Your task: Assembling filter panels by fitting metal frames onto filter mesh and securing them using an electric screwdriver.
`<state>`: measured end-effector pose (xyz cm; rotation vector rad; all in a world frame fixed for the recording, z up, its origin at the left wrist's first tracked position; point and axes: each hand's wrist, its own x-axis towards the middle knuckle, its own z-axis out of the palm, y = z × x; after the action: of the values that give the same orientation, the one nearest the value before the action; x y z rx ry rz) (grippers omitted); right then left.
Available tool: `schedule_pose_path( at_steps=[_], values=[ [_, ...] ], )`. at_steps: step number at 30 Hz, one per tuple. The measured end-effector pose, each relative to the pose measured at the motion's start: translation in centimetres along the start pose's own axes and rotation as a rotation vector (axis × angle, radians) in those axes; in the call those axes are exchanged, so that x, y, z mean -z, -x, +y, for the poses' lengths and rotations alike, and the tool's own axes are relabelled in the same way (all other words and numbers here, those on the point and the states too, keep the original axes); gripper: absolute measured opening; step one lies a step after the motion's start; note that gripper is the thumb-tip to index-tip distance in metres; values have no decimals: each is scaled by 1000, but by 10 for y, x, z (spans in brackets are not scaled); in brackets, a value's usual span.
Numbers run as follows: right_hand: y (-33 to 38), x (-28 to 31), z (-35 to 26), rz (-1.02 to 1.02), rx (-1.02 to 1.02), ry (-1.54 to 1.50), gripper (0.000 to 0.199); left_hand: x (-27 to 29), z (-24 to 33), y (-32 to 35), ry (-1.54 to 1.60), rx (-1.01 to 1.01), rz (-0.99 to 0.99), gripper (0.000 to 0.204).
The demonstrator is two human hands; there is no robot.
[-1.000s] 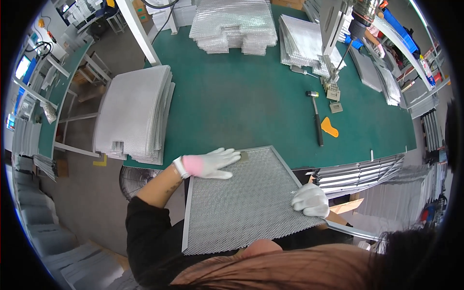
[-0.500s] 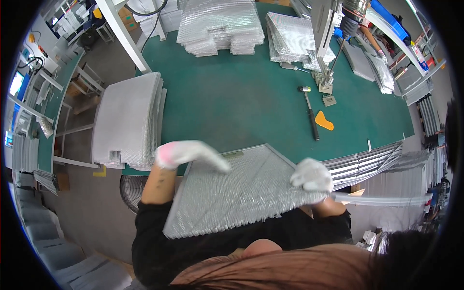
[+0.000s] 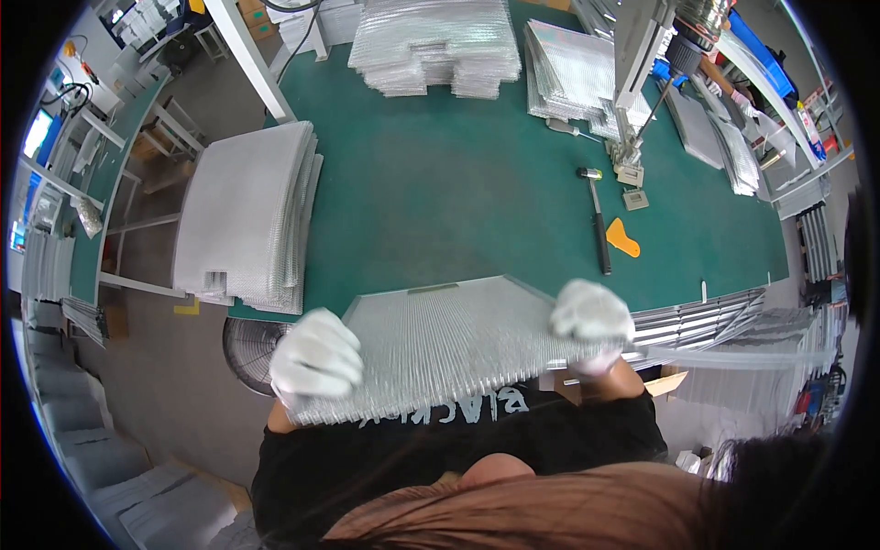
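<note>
A silvery mesh panel (image 3: 440, 330) with a fine pleated surface and a thin frame along its far edge is held up in front of my body, over the near edge of the table. My left hand (image 3: 319, 356), in a white glove, closes over the panel's left side. At its right corner my right hand (image 3: 591, 313), also gloved in white, grips with curled fingers. A long pale strip (image 3: 733, 356) reaches rightward from beside my right hand; whether it is in that hand I cannot tell.
On the green table (image 3: 440, 202) lie a hammer (image 3: 599, 225), an orange scraper-like piece (image 3: 622, 238) and a screwdriver (image 3: 568, 128). Stacks of mesh panels stand at left (image 3: 238, 215) and at the back (image 3: 435, 46). A press-like tool (image 3: 642, 73) rises at back right. A fan (image 3: 249, 356) sits below left.
My left hand has come from above the panel's far left part down to its left side and closed there. The panel has tipped to a flatter view; my right hand keeps its corner.
</note>
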<state>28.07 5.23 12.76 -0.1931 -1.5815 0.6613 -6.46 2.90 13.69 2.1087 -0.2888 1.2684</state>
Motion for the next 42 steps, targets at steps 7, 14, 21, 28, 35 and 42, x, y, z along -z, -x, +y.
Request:
schedule_pose_path(
  at_steps=[7,14,21,28,35,42],
  values=[
    [18,40,-26,-699,52,-116,15,-36,-8,71,-316,857,-128,36],
    [3,1,-1,20,-43,159,41,-5,-22,55,-636,837,-215,25],
    [-34,-5,28,107,-271,179,30,2,-19,-6,-572,376,774,14],
    [-25,1,38,192,-344,103,26,-8,-29,-10,-579,229,773,13],
    [-40,-27,42,495,-113,204,99,-5,-31,1,-620,369,841,17],
    [-49,-4,41,240,-138,242,114,2,-33,10,-601,392,807,7]
  ],
)
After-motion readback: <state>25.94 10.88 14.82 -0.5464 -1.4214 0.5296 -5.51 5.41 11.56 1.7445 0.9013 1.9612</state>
